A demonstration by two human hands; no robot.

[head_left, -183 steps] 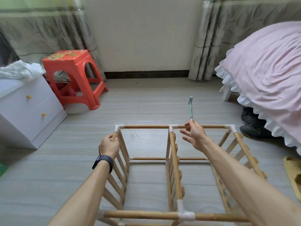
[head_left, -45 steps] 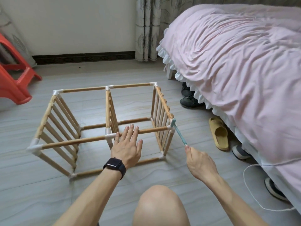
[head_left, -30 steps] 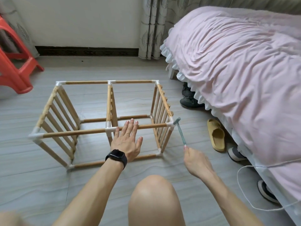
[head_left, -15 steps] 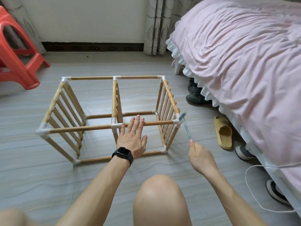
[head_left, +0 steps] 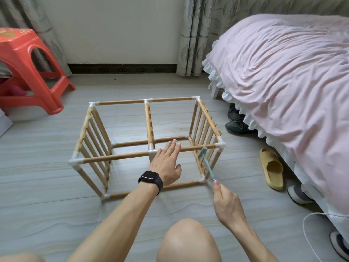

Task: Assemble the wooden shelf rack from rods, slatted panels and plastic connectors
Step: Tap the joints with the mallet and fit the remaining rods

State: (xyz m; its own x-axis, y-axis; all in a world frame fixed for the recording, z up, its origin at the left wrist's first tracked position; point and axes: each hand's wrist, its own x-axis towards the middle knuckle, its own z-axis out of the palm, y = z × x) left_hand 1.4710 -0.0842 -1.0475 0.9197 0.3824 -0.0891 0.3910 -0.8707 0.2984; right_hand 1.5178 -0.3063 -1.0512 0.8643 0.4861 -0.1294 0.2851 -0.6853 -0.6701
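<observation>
**Tapping the rack joints home**

The rack [head_left: 149, 146] is standing on the tiled floor [head_left: 47, 205] between a red stool [head_left: 28, 72] and a bed [head_left: 283, 82]. The left hand [head_left: 166, 164] is pressing flat and open on the near top rod [head_left: 117, 156], probably steadying it. The right hand [head_left: 226, 205] is closing around a small hammer [head_left: 205, 161], its head hovering near the right corner connector [head_left: 221, 145], apparently to seat it.

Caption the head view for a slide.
Left hand steadies the wooden rack on the floor while the right hand holds a small teal hammer near its corner connector.
</observation>
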